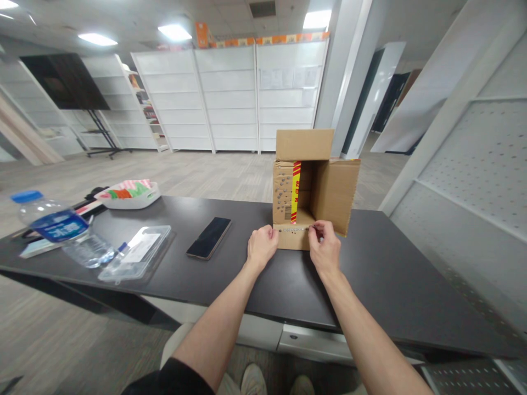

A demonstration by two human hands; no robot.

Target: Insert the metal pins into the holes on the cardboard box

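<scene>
An open cardboard box (316, 189) stands on the dark table in front of me, its flaps spread. Across its lower flap (293, 241) runs a thin row of small shiny dots (293, 230), lying between my two hands. My left hand (262, 245) is closed in a pinch by the left end of that row, at the flap's edge. At the row's right end, the thumb and fingers of my right hand (325, 247) pinch together against the flap. What either hand holds is too small to make out. The left flap (282, 192) carries several dark round spots and yellow-red tape (296, 192).
On the black table (239, 291), a phone (209, 237) lies left of my hands. Further left are a clear plastic case (138, 253), a tilted water bottle (68, 227) and a white basket (129, 202) with colourful contents. A perforated white panel (486, 170) rises at the right.
</scene>
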